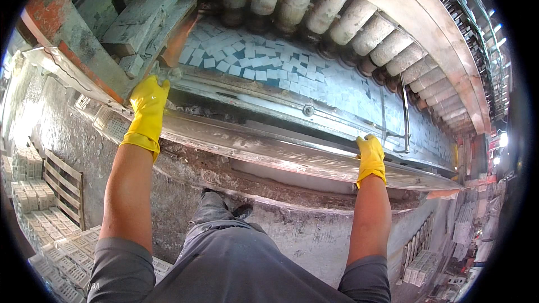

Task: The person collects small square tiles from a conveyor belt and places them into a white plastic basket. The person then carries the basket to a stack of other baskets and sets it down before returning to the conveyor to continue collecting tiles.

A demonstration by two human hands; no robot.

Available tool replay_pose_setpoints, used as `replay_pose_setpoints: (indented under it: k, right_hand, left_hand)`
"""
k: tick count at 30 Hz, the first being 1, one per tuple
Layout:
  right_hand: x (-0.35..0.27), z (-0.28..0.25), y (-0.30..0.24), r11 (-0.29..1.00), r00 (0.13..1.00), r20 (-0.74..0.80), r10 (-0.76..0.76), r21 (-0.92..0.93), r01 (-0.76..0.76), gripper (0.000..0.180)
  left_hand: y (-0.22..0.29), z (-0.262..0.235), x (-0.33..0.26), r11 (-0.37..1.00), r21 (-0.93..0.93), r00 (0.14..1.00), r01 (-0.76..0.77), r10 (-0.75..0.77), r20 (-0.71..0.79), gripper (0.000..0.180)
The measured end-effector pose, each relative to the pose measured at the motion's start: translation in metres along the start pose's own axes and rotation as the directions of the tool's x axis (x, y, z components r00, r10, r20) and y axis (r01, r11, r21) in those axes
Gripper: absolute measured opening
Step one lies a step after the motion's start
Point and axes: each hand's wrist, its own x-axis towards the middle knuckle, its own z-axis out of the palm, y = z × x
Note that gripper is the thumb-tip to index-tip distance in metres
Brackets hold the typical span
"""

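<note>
A long, wet metal panel [264, 148] runs along the near side of a machine. Both my hands wear yellow rubber gloves. At the panel's left part, beside a rusty upright frame, my left hand [149, 104] has its fingers curled over the edge. My right hand [370, 157] grips the same panel further right, its fingers bent over the top edge. The undersides of both grips are hidden. Beyond the panel, many small white square tiles [261, 75] lie scattered on the wet bluish machine bed [209, 63].
A row of thick cylinders [328, 14] stands over the bed's far side. A thin metal bar [405, 115] rises near my right hand. The rusty frame [73, 39] borders the left. Stacked white crates [53, 235] and a wooden pallet [63, 188] are on the floor, lower left.
</note>
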Motion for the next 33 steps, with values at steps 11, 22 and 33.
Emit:
replay_pose_setpoints:
  k: [11,22,33]
  right_hand:
    - [0.004,0.000,-0.001,1.000,1.000,-0.001,0.013,0.013,-0.013,0.056]
    - [0.007,-0.002,-0.013,1.000,1.000,-0.006,-0.005,0.005,0.005,0.056]
    - [0.008,-0.003,-0.018,1.000,1.000,-0.002,0.019,-0.011,-0.019,0.057]
  left_hand:
    - [0.007,-0.005,0.003,0.999,0.016,0.999,0.042,-0.043,0.032,0.047]
    - [0.002,0.000,0.013,0.999,0.001,0.997,0.041,-0.041,0.061,0.046]
    - [0.005,-0.005,0.016,0.998,0.009,0.994,0.060,-0.061,0.090,0.045]
